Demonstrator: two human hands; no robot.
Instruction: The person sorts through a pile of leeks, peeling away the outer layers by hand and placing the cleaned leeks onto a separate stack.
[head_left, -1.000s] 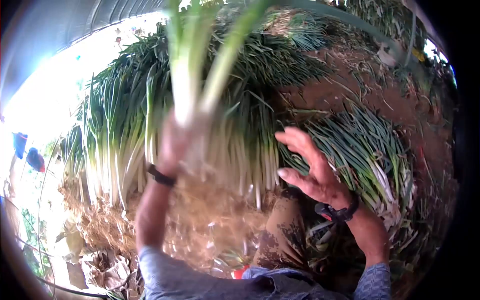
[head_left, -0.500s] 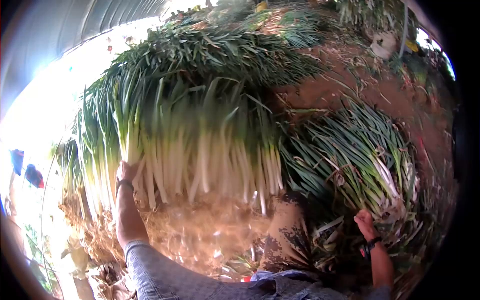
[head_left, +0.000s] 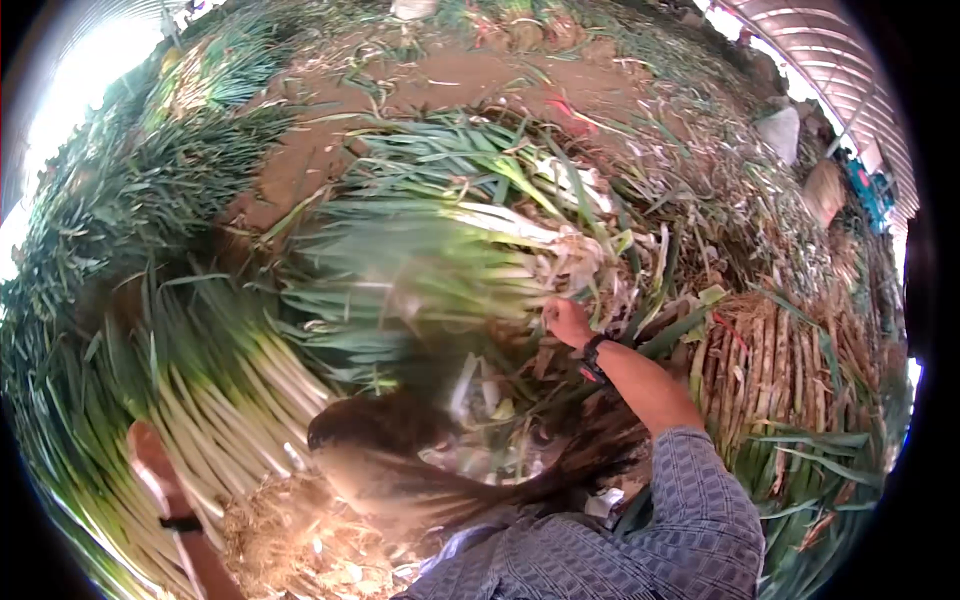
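Long leeks (head_left: 240,400) with white stalks and green tops lie side by side at the lower left, roots toward me. My left hand (head_left: 158,465) is over their stalks at the far left; its fingers are smeared and I cannot tell whether it grips any. A looser pile of leeks (head_left: 500,225) lies across the middle, root ends to the right. Against those lower root ends is my right hand (head_left: 568,322), its fingers curled closed. What it holds, if anything, is too small to make out.
My bent knee (head_left: 365,430) sits between the two leek piles. At the right are bundled stalks (head_left: 765,365) with a red tie and scattered leaf litter. Brown soil (head_left: 450,85) shows behind the middle pile, and pale sacks (head_left: 780,133) stand at the upper right.
The view has swung to the right. My right hand has moved to the root ends of the middle pile. My left hand, earlier closed around leek stalks, now shows lower and farther left.
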